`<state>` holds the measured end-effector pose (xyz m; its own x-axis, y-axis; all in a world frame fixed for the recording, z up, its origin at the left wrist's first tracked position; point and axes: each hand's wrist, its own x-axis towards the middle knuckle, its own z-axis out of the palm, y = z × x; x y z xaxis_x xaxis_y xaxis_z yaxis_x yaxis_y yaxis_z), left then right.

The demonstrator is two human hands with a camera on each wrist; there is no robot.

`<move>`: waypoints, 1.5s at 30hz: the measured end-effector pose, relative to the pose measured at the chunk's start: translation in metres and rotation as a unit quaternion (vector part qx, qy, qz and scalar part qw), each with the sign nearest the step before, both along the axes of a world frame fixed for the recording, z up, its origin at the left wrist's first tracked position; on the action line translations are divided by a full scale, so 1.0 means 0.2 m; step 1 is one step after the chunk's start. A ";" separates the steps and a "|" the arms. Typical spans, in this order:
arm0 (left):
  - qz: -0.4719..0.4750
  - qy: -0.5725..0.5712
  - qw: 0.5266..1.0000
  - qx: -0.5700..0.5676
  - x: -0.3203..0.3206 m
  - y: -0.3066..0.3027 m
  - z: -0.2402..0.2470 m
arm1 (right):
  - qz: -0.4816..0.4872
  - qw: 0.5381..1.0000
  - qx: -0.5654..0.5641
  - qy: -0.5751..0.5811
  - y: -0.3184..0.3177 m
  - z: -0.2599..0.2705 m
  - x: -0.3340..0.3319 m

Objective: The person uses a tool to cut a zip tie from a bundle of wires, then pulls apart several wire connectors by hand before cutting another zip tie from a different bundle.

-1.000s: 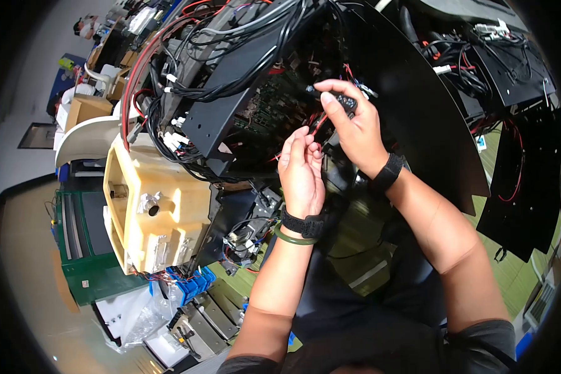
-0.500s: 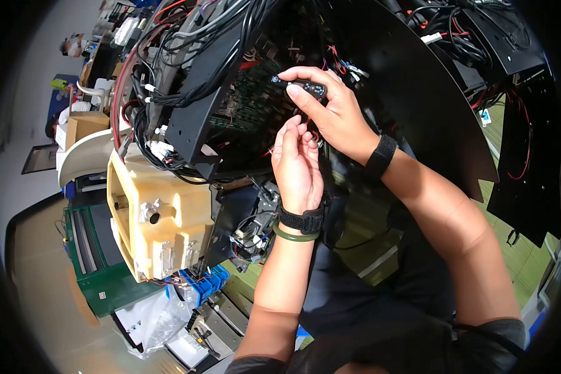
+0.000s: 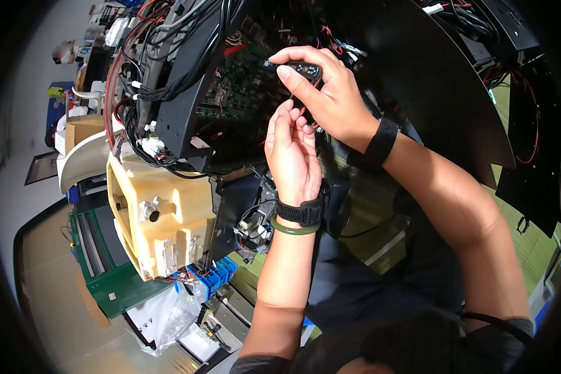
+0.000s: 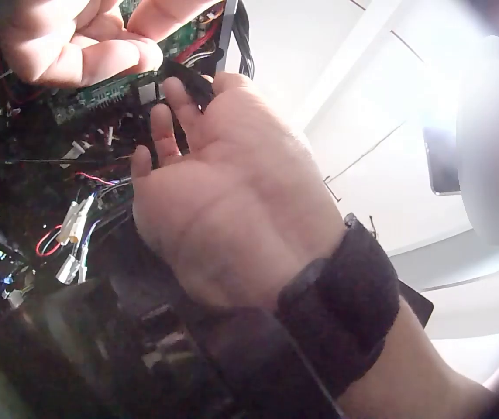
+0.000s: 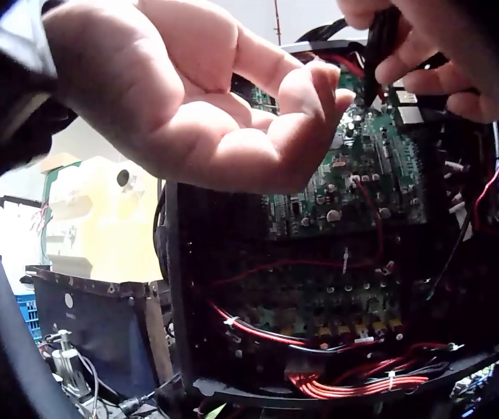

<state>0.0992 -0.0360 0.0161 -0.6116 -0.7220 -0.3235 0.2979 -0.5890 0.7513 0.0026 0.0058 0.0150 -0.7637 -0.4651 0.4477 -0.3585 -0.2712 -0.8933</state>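
In the head view my right hand (image 3: 336, 100) grips a slim black device (image 3: 302, 68) with pale printed marks, between thumb and fingers. Below it my left hand (image 3: 293, 153) is palm up, its fingers curled and fingertips pinching a thin red and black wire (image 3: 303, 111) just under the device. Both hands are in front of a black housing with a green circuit board (image 3: 234, 87). The right wrist view shows the left hand (image 5: 206, 105) close up and the right hand (image 5: 446, 61) around the dark device (image 5: 380, 44). In the left wrist view the left fingertips nearly meet the right hand (image 4: 240, 175).
Bundled black cables (image 3: 199, 81) run along the housing's left edge. A yellowish box (image 3: 162, 212) stands left of my left forearm. Loose wires with white connectors (image 3: 349, 50) hang behind the right hand. A large black panel (image 3: 442, 93) rises on the right. Blue bins (image 3: 215, 277) sit lower left.
Both hands have moved up and to the left in the head view, the right one with the black device, which now shows more of its marked face. The view has also shifted.
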 end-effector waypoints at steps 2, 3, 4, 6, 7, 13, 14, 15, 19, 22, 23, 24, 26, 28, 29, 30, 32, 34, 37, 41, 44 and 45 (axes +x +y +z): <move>-0.002 -0.001 1.000 0.003 0.00 0.00 -0.01 | 0.003 1.000 -0.017 0.000 0.00 0.00 0.00; -0.010 -0.001 1.000 -0.004 0.01 -0.01 -0.02 | 0.013 1.000 0.003 0.008 0.00 0.00 0.00; -0.019 0.000 1.000 -0.012 0.01 -0.01 -0.02 | 0.022 0.999 0.023 0.016 0.00 0.00 0.00; -0.013 -0.008 1.000 -0.014 0.00 0.01 -0.02 | 0.017 0.999 0.034 0.036 0.01 0.01 0.00; -0.006 -0.015 1.000 -0.015 0.00 0.01 -0.01 | 0.013 0.997 0.046 0.056 0.01 0.01 0.00; -0.010 -0.007 1.000 -0.006 0.00 0.01 -0.02 | 0.006 0.997 0.042 0.068 0.00 0.00 -0.01; -0.010 -0.008 1.000 -0.006 0.00 0.01 -0.02 | 0.006 0.997 0.042 0.067 -0.01 0.00 0.00; -0.012 -0.002 1.000 -0.007 0.00 0.00 -0.02 | 0.011 0.999 0.021 0.044 -0.01 0.00 0.00; 0.009 -0.032 0.999 -0.004 -0.01 0.01 -0.01 | 0.017 1.000 0.006 0.019 -0.01 0.00 0.01; 0.003 -0.036 0.999 -0.002 0.00 0.00 -0.01 | 0.029 0.997 0.011 0.065 0.01 0.03 0.02; 0.003 -0.037 0.999 -0.002 0.00 0.00 -0.01 | 0.035 0.997 0.013 0.064 0.01 0.03 0.02; -0.001 -0.033 0.999 -0.005 0.00 0.01 -0.01 | 0.035 0.997 0.013 0.063 0.00 0.02 0.02; -0.004 -0.031 0.999 -0.008 0.00 0.01 -0.01 | 0.034 0.997 0.004 0.063 -0.01 0.01 0.02; -0.009 -0.030 0.999 -0.010 0.00 0.00 -0.01 | 0.036 0.997 0.015 0.065 -0.01 0.01 0.01; -0.009 -0.032 0.999 -0.009 0.00 0.01 -0.01 | 0.040 0.997 0.025 0.069 -0.01 0.01 0.01; -0.010 -0.033 0.999 -0.010 -0.01 0.01 -0.01 | 0.039 0.997 0.025 0.068 -0.01 0.01 0.01; -0.011 -0.035 0.999 -0.009 0.00 0.01 -0.01 | 0.033 0.997 0.021 0.073 -0.02 0.00 0.01; -0.021 -0.029 0.999 -0.010 0.00 0.01 -0.02 | 0.039 0.997 0.021 0.062 -0.02 0.00 0.01; -0.020 -0.032 0.999 -0.019 -0.01 0.03 -0.01 | 0.045 0.997 0.019 0.053 -0.02 0.00 0.01; -0.023 -0.031 0.999 -0.026 -0.01 0.03 -0.01 | 0.048 0.998 0.020 0.044 -0.02 0.00 0.02; -0.020 -0.029 0.999 -0.023 0.00 0.03 -0.01 | 0.023 0.998 0.011 0.056 -0.03 -0.01 0.02; -0.019 -0.028 0.999 -0.020 0.00 0.02 -0.03 | 0.024 0.998 0.011 0.056 -0.03 -0.01 0.01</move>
